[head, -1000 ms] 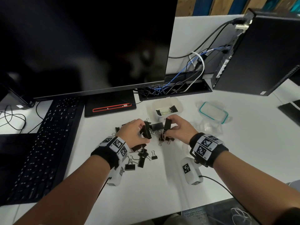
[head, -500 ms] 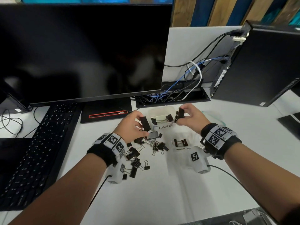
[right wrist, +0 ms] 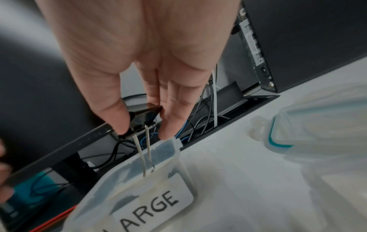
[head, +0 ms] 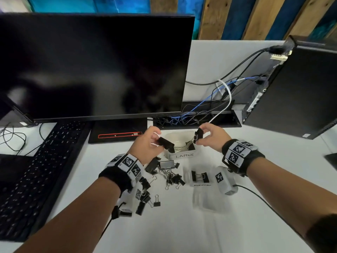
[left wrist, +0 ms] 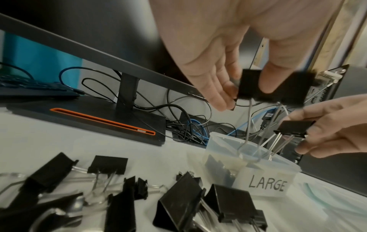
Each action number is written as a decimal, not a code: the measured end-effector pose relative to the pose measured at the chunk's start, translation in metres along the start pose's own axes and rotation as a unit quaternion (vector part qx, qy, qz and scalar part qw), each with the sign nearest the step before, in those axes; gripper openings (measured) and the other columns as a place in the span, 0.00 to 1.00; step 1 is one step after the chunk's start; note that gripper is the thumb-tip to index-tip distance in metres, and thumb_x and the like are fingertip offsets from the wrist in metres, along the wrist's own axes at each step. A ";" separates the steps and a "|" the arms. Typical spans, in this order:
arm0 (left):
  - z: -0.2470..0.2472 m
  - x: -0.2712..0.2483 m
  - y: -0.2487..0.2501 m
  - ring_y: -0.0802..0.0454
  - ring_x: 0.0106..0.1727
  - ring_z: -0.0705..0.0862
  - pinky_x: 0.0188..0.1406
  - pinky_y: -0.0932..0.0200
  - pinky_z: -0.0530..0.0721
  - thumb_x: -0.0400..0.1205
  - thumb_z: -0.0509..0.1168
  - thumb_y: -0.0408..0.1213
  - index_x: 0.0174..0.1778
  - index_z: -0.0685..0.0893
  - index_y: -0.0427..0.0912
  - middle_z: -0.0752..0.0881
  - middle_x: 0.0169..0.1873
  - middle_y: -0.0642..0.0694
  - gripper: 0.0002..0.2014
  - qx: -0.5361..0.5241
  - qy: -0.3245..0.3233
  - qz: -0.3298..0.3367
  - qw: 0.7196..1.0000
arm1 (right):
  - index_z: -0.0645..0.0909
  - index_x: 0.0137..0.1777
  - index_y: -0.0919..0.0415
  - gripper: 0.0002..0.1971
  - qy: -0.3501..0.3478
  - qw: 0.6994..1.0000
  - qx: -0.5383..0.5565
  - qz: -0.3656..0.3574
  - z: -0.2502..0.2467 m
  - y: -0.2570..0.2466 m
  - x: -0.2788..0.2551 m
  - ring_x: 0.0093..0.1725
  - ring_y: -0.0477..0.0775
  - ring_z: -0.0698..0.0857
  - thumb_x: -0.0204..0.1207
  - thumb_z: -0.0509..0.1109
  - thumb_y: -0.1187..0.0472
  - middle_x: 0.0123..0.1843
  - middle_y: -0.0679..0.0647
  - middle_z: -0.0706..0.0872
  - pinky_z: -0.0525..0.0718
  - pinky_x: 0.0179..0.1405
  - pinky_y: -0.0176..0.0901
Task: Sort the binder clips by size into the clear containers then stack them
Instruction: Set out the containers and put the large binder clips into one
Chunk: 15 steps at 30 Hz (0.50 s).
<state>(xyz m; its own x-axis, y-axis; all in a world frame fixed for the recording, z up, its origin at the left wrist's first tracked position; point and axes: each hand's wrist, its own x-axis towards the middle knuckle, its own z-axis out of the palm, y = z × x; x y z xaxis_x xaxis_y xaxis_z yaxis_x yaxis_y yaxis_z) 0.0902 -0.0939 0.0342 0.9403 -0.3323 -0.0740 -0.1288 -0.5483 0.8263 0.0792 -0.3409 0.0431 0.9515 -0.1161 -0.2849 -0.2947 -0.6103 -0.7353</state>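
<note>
A black binder clip (head: 165, 143) is pinched in the left hand (head: 145, 146) over the near-left rim of the clear container labelled LARGE (head: 184, 155), and a second binder clip (head: 198, 135) is pinched in the right hand (head: 212, 136) over its far-right rim, wire handles pointing down into it. More clips are seen inside the container. A loose pile of clips (head: 164, 172) is spread on the white desk (head: 182, 225) just in front, a smaller container (head: 199, 177) with two clips beside it, and a monitor (head: 91, 66) behind.
</note>
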 end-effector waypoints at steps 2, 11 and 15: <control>0.005 0.003 -0.001 0.56 0.50 0.83 0.51 0.64 0.81 0.78 0.66 0.32 0.46 0.77 0.45 0.84 0.45 0.52 0.05 0.017 0.007 0.010 1.000 | 0.78 0.56 0.53 0.21 -0.013 1.000 -0.022 0.002 0.001 0.001 0.000 0.53 0.59 0.86 0.64 0.79 0.61 0.57 0.51 0.83 0.85 0.56 0.55; 0.029 0.018 -0.014 0.60 0.55 0.80 0.59 0.52 0.82 0.75 0.71 0.39 0.57 0.78 0.55 0.80 0.50 0.57 0.16 0.052 -0.016 -0.022 0.998 | 0.78 0.57 0.53 0.21 -0.036 0.998 -0.044 -0.004 -0.001 0.011 0.007 0.53 0.57 0.85 0.64 0.79 0.59 0.58 0.50 0.83 0.83 0.60 0.57; 0.035 0.022 -0.011 0.58 0.60 0.76 0.66 0.53 0.77 0.75 0.71 0.45 0.64 0.77 0.55 0.77 0.56 0.58 0.21 0.121 -0.070 -0.010 0.990 | 0.78 0.56 0.53 0.21 -0.039 0.998 -0.042 -0.007 0.000 0.013 0.009 0.53 0.58 0.86 0.64 0.79 0.59 0.58 0.50 0.83 0.83 0.60 0.57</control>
<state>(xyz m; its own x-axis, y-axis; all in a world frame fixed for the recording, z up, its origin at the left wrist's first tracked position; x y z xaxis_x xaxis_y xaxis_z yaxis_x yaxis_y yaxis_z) 0.1016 -0.1221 0.0037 0.8927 -0.4137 -0.1788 -0.1987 -0.7174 0.6677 0.0842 -0.3501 0.0309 0.9447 -0.0486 -0.3243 -0.2704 -0.6748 -0.6867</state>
